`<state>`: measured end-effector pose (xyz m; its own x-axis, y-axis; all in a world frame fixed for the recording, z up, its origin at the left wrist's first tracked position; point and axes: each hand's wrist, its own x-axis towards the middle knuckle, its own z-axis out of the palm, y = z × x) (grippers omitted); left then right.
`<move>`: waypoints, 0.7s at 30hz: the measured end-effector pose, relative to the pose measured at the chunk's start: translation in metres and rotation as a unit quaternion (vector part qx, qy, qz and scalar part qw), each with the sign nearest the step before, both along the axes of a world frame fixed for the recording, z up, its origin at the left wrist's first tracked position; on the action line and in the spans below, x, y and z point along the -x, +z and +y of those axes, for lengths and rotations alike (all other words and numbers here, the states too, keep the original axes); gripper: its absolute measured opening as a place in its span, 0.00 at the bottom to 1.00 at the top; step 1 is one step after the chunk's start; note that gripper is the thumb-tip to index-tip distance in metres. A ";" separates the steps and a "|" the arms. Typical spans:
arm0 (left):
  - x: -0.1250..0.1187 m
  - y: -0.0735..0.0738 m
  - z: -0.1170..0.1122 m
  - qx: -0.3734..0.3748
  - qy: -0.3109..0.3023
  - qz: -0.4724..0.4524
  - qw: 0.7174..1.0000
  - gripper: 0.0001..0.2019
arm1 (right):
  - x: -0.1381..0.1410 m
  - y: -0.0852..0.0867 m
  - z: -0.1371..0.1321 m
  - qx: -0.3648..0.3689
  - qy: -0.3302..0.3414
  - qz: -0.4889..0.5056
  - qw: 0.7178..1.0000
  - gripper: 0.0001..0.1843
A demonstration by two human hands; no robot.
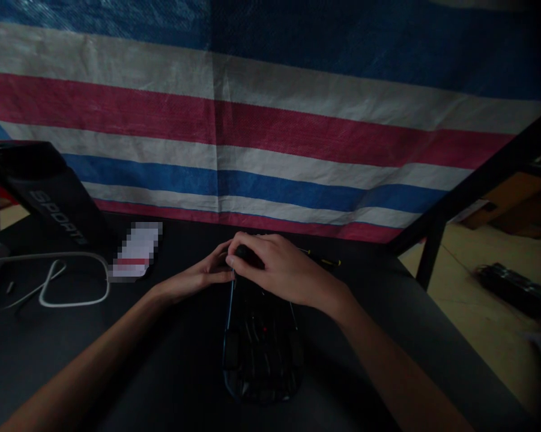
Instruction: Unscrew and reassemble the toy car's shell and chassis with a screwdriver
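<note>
A dark, flat device (261, 354) with ribs, a blue edge and a small red spot lies on the black table (94, 360) in front of me. My right hand (281, 270) rests over its far end, fingers curled around a small black part there. My left hand (202, 275) reaches in from the left and touches the same spot with its fingertips. What the fingers pinch is hidden in the dim light.
A white cable (72, 282) loops at the left beside a black stand marked "SPORT" (58, 207) and a blurred white card (137, 249). A striped tarp (270, 138) hangs behind. Thin yellow-tipped tools (324, 260) lie past my right hand. The table edge drops to the floor on the right.
</note>
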<state>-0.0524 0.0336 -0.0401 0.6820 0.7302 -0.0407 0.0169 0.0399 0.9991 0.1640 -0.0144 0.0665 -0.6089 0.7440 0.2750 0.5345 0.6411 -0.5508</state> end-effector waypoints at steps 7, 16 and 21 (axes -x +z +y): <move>0.002 -0.002 0.003 -0.032 0.011 -0.003 0.999 0.34 | 0.011 -0.010 -0.007 -0.094 -0.037 -0.063 0.993 0.09; 0.005 -0.003 0.000 -0.066 0.007 0.002 0.998 0.25 | 0.021 -0.007 -0.016 -0.164 -0.085 -0.100 0.978 0.09; 0.011 -0.011 0.004 -0.084 0.042 0.037 0.995 0.35 | 0.021 -0.010 -0.015 -0.175 -0.056 -0.113 0.977 0.12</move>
